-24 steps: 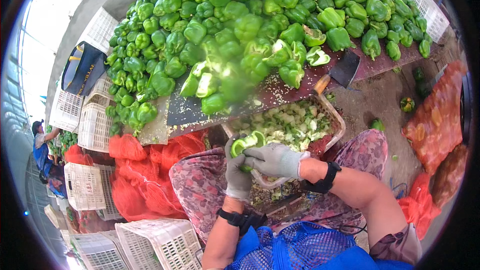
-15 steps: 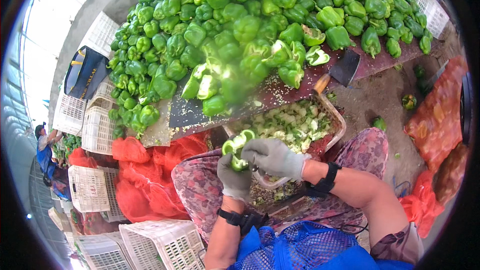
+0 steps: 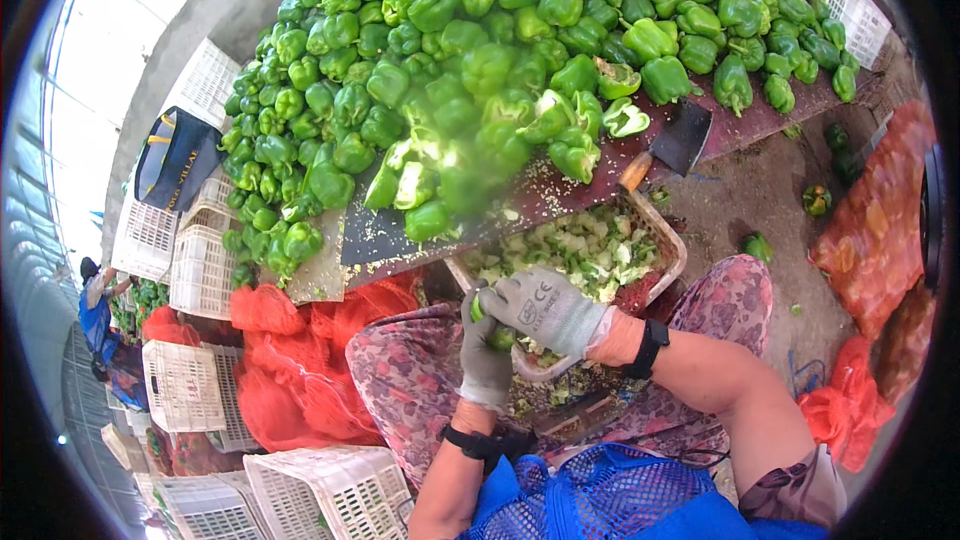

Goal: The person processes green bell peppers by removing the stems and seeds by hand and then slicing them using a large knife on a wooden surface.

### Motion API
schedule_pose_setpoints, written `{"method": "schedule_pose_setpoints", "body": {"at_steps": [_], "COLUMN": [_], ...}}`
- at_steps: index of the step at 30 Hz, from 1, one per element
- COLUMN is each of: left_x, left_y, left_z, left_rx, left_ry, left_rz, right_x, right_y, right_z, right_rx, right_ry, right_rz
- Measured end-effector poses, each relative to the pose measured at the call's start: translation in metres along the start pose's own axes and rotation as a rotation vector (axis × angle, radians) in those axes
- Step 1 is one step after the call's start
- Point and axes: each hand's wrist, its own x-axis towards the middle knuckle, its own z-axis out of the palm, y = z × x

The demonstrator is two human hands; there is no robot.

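Over the near side of a pale tray, both my grey-gloved hands meet at a green bell pepper. My left hand holds it from below with closed fingers. My right hand lies over its top, fingers curled in against it and hiding most of it. White and green pepper cores and scraps fill the tray. Cut peppers rest on the dark board beyond. A cleaver with a wooden handle lies at the board's near edge, to the right.
A large heap of whole bell peppers covers the far side. White plastic crates and red mesh sacks stand to the left, with a dark bag. Filled mesh sacks are at right. Another person works far left.
The pepper's cut, pale inside was showing before; now my right hand covers it. Both hands have come closer together, and the right has turned its back upward.
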Motion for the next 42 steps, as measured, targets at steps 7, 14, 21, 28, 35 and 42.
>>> {"method": "schedule_pose_setpoints", "body": {"at_steps": [7, 14, 21, 28, 35, 42], "left_x": [0.0, -0.003, -0.004, -0.007, -0.045, -0.116], "left_y": [0.009, 0.021, 0.032, 0.038, 0.065, 0.181], "left_z": [-0.012, 0.005, 0.027, 0.019, 0.048, -0.092], "left_rx": [-0.161, -0.016, 1.263, 1.274, 0.675, 1.203], "left_ry": [-0.044, 0.066, -0.103, 0.068, -0.107, 0.783], "left_rz": [-0.274, -0.074, 0.796, 0.737, 0.247, 0.83], "right_x": [0.003, 0.01, -0.007, 0.003, 0.001, 0.007], "right_y": [0.006, 0.048, 0.028, 0.03, 0.022, 0.064], "right_z": [0.017, -0.002, 0.055, 0.009, 0.021, 0.007], "right_rx": [0.159, 0.632, 1.151, 1.22, 0.872, 0.831], "right_ry": [-0.061, 0.15, 0.098, 0.19, -0.006, 0.229], "right_rz": [0.129, 0.864, 0.622, 0.687, 0.736, 0.898]}}
